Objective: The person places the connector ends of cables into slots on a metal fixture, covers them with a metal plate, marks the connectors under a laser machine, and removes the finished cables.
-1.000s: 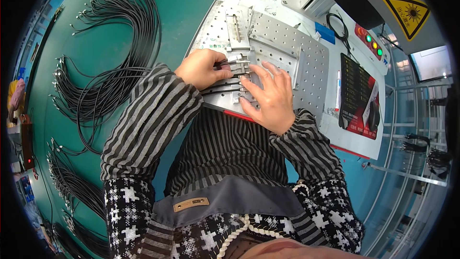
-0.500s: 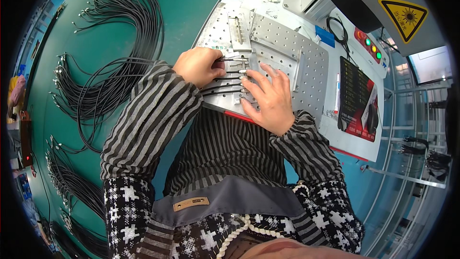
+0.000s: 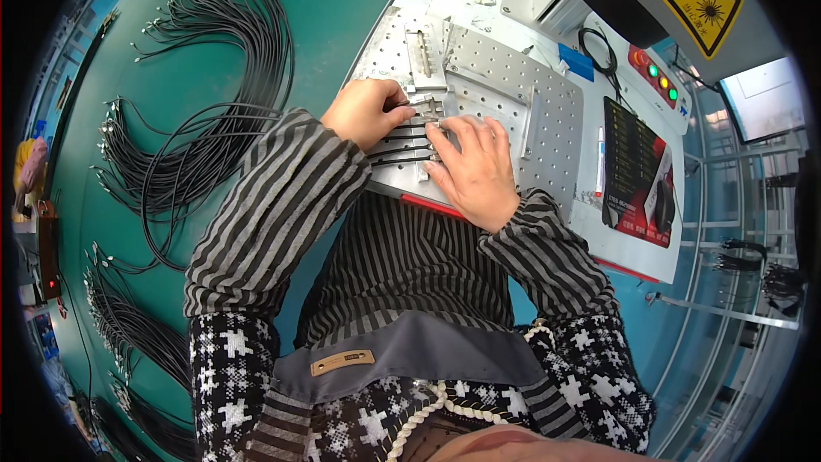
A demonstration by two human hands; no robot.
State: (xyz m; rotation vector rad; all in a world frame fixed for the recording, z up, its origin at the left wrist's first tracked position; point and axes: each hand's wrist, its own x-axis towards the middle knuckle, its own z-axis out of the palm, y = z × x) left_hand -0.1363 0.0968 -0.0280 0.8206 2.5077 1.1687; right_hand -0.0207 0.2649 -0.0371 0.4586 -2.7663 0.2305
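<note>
While the left hand [image 3: 366, 111] keeps its fingers pinched on the black cables [image 3: 402, 144] lying across the perforated metal plate [image 3: 479, 77], the right hand [image 3: 475, 167] has slid slightly leftward, resting flat and open on their ends, pressing them down on the worktop [image 3: 214, 60].

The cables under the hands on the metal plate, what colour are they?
Black cables, seen best in the head view.

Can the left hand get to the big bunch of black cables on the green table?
Probably yes. The left hand sits at the edge of the perforated metal plate, and the bunch of black cables lies just to its left on the green table, nothing between.
</note>
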